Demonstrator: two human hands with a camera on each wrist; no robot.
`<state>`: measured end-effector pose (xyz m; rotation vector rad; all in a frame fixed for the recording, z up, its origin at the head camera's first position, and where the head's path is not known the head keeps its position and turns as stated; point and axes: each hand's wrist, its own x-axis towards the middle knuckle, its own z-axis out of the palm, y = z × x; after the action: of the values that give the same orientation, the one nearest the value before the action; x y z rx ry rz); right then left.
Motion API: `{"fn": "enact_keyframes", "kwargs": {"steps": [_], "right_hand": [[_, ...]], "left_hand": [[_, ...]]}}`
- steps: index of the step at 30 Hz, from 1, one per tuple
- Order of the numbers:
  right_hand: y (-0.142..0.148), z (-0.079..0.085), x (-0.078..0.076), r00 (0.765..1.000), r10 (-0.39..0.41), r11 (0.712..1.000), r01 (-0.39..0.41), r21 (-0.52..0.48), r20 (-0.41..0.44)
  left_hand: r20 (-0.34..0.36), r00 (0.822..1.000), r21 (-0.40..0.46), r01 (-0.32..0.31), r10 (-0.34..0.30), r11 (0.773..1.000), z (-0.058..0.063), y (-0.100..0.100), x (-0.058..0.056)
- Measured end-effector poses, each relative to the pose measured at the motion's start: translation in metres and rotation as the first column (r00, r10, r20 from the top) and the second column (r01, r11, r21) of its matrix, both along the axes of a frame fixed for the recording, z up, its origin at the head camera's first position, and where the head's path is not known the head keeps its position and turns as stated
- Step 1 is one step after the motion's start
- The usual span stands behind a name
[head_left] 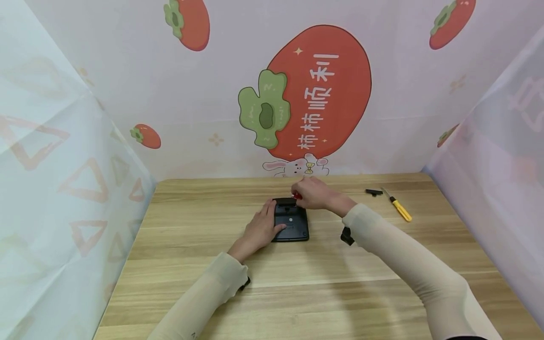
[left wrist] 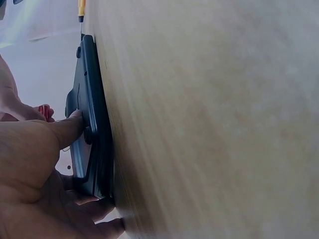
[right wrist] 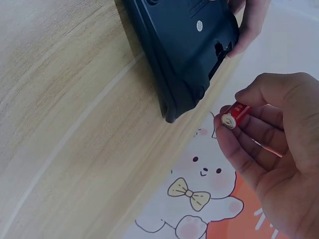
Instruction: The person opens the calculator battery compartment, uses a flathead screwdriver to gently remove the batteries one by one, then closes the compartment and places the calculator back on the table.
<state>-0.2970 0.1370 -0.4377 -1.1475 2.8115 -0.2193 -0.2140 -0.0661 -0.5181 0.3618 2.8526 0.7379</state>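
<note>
Lying far on the table (head_left: pixel 191 226), the black device (head_left: pixel 295 232) is gripped at its left by the left hand (head_left: pixel 260 227); the red battery (right wrist: pixel 236 115), pinched by the right hand (head_left: pixel 315 193) at far right, should be light, stiff, slick, best held mid-barrel.

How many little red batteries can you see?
1: a red battery held in the right hand, near the black calculator-like device. More may be hidden in that hand or the device.

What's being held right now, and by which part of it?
The right grip pinches a small red battery by its sides, one end showing; the left grip holds the black device by its left edge.
</note>
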Motion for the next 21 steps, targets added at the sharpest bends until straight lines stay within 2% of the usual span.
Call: {"fn": "enact_keyframes", "kwargs": {"steps": [7, 21], "right_hand": [[0.006, -0.002, -0.002, 0.999, -0.012, 1.000, 0.012, -0.005, -0.032], [0.021, -0.002, -0.003, 0.997, -0.082, 0.996, 0.082, -0.025, -0.003]], "left_hand": [[-0.002, 1.000, -0.001, -0.005, 0.005, 1.000, -0.001, 0.000, 0.000], [-0.003, 1.000, 0.021, -0.001, 0.001, 1.000, -0.001, -0.001, 0.000]]}}
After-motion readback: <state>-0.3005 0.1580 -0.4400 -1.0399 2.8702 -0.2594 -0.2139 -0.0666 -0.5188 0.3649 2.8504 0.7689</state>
